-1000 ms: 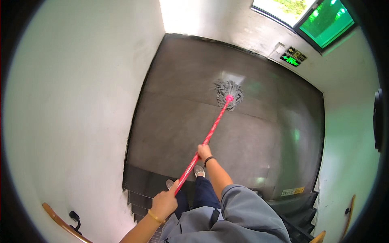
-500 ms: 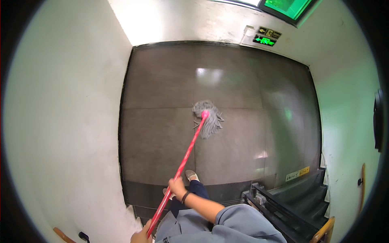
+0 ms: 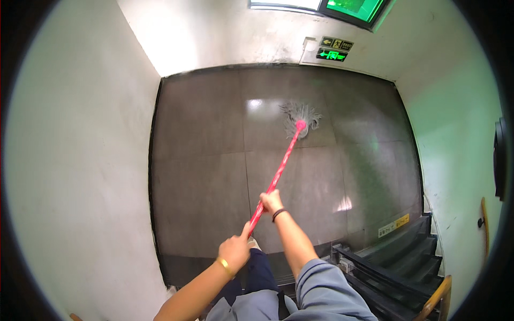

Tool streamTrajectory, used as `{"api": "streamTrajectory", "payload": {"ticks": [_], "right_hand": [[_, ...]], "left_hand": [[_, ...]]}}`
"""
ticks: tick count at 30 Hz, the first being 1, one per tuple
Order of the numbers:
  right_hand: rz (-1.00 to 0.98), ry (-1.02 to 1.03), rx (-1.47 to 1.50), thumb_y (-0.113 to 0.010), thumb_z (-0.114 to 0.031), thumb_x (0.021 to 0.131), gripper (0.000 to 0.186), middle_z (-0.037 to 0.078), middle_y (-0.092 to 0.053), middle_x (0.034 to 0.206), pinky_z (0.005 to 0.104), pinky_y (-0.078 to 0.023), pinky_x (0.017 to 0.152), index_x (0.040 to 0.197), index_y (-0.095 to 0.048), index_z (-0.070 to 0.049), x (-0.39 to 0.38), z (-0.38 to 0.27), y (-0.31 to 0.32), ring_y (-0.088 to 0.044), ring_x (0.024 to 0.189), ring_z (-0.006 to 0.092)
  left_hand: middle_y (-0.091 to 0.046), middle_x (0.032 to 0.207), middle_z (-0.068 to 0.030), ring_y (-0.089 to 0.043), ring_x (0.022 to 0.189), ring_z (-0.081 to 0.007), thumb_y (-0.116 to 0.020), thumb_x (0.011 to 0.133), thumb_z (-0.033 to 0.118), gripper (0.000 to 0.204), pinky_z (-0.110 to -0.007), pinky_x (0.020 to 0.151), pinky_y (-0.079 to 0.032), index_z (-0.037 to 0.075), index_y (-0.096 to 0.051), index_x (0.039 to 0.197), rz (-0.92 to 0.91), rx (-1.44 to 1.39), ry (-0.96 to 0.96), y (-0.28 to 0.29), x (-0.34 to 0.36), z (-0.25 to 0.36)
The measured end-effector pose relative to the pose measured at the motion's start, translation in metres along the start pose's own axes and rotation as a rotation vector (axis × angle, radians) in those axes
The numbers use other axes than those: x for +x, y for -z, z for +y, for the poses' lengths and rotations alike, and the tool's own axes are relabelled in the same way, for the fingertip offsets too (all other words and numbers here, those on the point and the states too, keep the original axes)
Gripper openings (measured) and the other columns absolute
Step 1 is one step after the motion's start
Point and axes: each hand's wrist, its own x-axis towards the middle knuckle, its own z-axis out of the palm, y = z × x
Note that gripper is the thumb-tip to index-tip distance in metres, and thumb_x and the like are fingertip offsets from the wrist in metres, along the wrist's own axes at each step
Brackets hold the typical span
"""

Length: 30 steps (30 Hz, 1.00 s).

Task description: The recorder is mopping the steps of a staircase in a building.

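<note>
Both my hands grip the red pole of a mop (image 3: 282, 165), which slants away from me and to the right. My left hand (image 3: 234, 251), with a yellow band at the wrist, is closed round the pole's near end. Further up the pole, my right hand (image 3: 271, 201) wraps round it, a dark bracelet on that wrist. Grey strands of the mop head (image 3: 301, 113) fan out on the brown tiled floor (image 3: 198, 187) beneath a pink socket.
White walls enclose the landing left (image 3: 80, 160), ahead and right. At the lower right, dark stairs (image 3: 412, 262) descend beside a black rail and a wooden handrail (image 3: 436, 297). A lit green sign (image 3: 331, 54) hangs low on the far wall, under a window (image 3: 353, 9).
The mop head has moved away from me and to the right, its strands now spread differently. Both hands have gone forward and right with the pole, my left hand coming further into view.
</note>
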Motion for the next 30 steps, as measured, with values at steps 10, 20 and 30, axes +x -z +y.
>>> {"api": "streamTrajectory", "payload": {"ticks": [10,20,30], "right_hand": [[-0.22,-0.279,-0.237,-0.056,-0.047,0.086,0.062,0.02,-0.063,0.089,0.0458,-0.055,0.054,0.114,-0.042,0.007,-0.156,0.129,-0.095,-0.065,0.06,0.0284],[-1.29,-0.843,-0.205,-0.042,-0.051,0.093,0.044,0.008,-0.066,0.085,0.0391,-0.052,0.069,0.092,-0.059,-0.011,-0.418,0.254,-0.282,-0.066,0.077,0.0198],[-0.965,-0.703,-0.306,-0.056,-0.014,0.086,0.012,0.009,-0.065,0.08,0.0436,-0.056,0.058,0.09,-0.058,-0.003,-0.535,0.319,-0.332,-0.065,0.066,0.0227]], "left_hand": [[-0.061,0.066,-0.0227,-0.064,0.064,-0.0393,-0.057,0.078,0.016,0.07,-0.048,0.059,-0.051,0.021,-0.03,0.142,-0.193,0.166,0.165,0.02,-0.239,-0.107],[-0.058,0.063,-0.0202,-0.058,0.057,-0.0372,-0.061,0.076,0.007,0.068,-0.047,0.053,-0.045,0.024,-0.04,0.139,-0.051,0.167,0.416,0.002,-0.555,-0.234],[-0.061,0.082,-0.0266,-0.06,0.066,-0.0432,-0.063,0.076,0.011,0.068,-0.046,0.057,-0.046,0.015,-0.038,0.139,-0.056,-0.341,0.735,-0.062,-0.628,-0.211]]}}
